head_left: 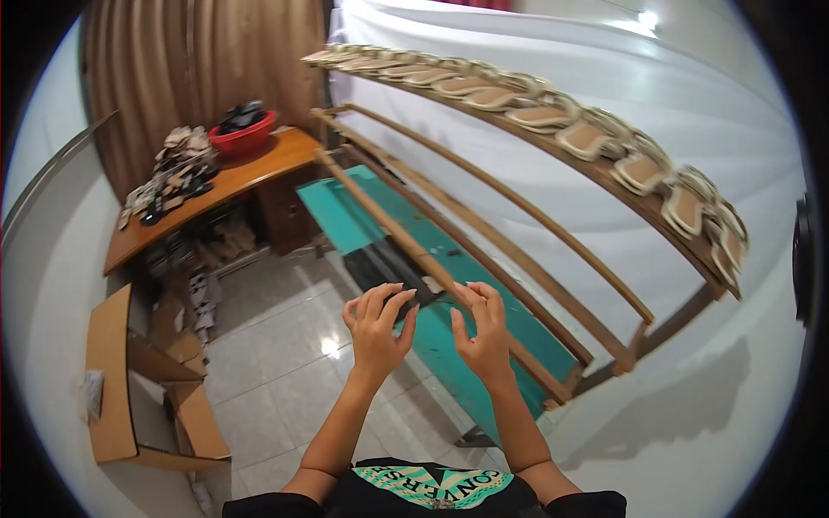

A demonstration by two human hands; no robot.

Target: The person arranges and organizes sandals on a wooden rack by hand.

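Left hand [377,332] and right hand [484,337] both look empty, fingers parted and loosely curved, while the wooden rail [389,223] lies just beyond them, slanting lengthwise from ahead-left to past the nearer right hand.

Black short-sleeved top [531,501], below and nearer the wearer than left hand [380,328] and right hand [482,332]. Left sleeve [268,505] and right sleeve [591,503] plain black, forearms bare from there to hands. Chest print [414,492], between and below hands: mint green, curved black "CONVERSE" lettering, dark pointed shape mid-print; small greyish detail [443,503] at bottom, unclear.
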